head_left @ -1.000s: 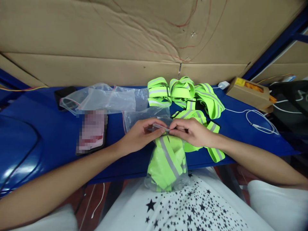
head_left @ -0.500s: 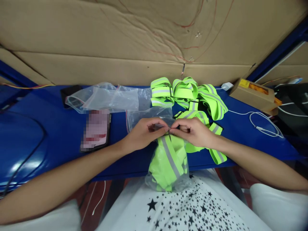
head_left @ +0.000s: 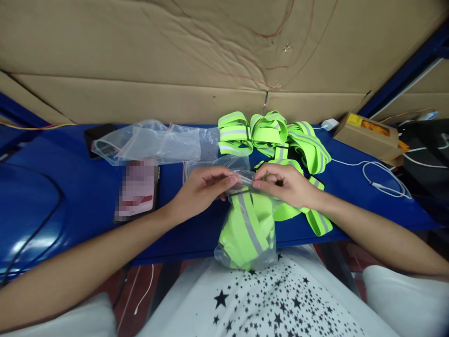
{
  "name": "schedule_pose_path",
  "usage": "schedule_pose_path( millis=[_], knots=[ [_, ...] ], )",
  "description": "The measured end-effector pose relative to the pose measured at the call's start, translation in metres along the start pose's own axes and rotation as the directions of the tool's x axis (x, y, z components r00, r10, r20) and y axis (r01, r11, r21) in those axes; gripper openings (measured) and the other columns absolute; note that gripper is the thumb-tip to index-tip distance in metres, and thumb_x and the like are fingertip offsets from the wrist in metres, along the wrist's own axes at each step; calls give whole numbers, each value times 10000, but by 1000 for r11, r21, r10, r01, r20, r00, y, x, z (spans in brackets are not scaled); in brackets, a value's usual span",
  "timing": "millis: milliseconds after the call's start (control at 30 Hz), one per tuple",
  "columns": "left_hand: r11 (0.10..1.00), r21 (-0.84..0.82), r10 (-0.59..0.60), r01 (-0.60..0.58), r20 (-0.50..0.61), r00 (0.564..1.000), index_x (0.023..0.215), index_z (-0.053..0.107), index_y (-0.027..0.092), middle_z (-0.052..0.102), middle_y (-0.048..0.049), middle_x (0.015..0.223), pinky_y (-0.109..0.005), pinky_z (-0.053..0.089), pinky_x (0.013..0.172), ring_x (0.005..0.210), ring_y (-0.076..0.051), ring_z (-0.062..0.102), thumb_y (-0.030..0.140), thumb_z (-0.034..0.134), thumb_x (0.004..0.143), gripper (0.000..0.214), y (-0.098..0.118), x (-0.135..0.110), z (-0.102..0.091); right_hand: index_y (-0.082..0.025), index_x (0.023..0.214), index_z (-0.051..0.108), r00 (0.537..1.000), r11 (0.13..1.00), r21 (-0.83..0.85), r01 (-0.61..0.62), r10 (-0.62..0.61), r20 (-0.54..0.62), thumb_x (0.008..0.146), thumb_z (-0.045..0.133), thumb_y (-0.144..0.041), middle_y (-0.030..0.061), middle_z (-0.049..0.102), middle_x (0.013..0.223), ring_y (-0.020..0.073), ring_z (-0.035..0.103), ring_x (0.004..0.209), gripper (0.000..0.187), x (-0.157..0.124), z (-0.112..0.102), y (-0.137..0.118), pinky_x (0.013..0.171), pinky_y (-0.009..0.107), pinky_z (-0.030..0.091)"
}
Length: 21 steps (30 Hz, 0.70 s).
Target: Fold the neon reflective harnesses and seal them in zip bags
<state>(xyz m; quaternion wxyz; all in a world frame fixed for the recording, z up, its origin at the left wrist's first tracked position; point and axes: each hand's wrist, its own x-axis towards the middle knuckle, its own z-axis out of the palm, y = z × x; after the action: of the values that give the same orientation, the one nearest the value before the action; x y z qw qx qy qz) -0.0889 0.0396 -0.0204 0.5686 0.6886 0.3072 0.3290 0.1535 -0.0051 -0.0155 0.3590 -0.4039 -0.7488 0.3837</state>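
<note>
A clear zip bag hangs over the table's front edge, with a folded neon-yellow reflective strap inside it. My left hand pinches the left side of the bag's mouth between thumb and forefinger. On the other side, my right hand pinches the same top edge. A short stretch of the bag's edge shows between the two pinches. Just behind my right hand lie more yellow reflective straps, partly covered by it.
Coiled reflective straps sit at the back. Flat clear bags lie to their left, and a phone with a blurred screen is nearer. A cardboard box and a white cable are at right on the blue table.
My hands have moved apart along the bag's top edge, from nearly touching to a small gap. The filled bag has risen slightly.
</note>
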Motion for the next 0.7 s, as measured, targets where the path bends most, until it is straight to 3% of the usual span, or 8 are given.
schedule_pose_path(
  millis=[100,167,333,500,567,700],
  knots=[
    [998,67,20,-22,27,999,912,755,163,722,-10,803,-190,529,565,651,-105,611,413,728,908,252,-1,2,1,-146,918,674,999,1000,3,-21,20,37,969,674,-379,-46,548,649,50,453,554,238,3,-2,-3,483,186,300],
    [994,112,9,-13,43,999,916,751,158,722,-14,803,-196,522,573,649,-107,609,427,714,913,271,-1,2,3,-142,914,687,995,998,32,-59,56,87,966,673,-415,-25,584,697,59,484,588,278,6,-3,-4,490,184,322],
    [974,226,16,-28,56,998,873,748,148,688,-10,747,-200,483,583,642,-107,586,425,697,920,286,-2,-1,10,-154,844,638,994,997,37,-72,69,84,977,651,-449,-76,422,569,54,364,505,324,6,2,0,455,195,251],
    [997,75,-26,17,124,992,1035,746,168,719,-26,892,-216,542,621,686,-112,607,434,673,943,291,-5,3,8,-169,855,593,999,994,-102,38,-38,1,1013,604,-360,-74,419,590,50,325,505,249,0,8,-1,470,198,247],
    [998,20,-59,57,170,984,1107,720,174,710,-27,923,-219,547,623,700,-114,611,443,672,943,318,-4,5,6,-173,848,577,998,995,-80,53,-54,-13,1019,592,-363,-82,379,565,50,302,491,256,-1,8,0,459,201,230],
    [988,-44,-131,150,292,947,1037,704,164,676,-15,862,-227,539,646,703,-116,609,467,723,900,333,1,5,3,-180,865,587,998,999,48,-4,7,-69,999,621,-445,-97,326,522,54,266,456,299,-1,5,3,430,213,181]
  ],
)
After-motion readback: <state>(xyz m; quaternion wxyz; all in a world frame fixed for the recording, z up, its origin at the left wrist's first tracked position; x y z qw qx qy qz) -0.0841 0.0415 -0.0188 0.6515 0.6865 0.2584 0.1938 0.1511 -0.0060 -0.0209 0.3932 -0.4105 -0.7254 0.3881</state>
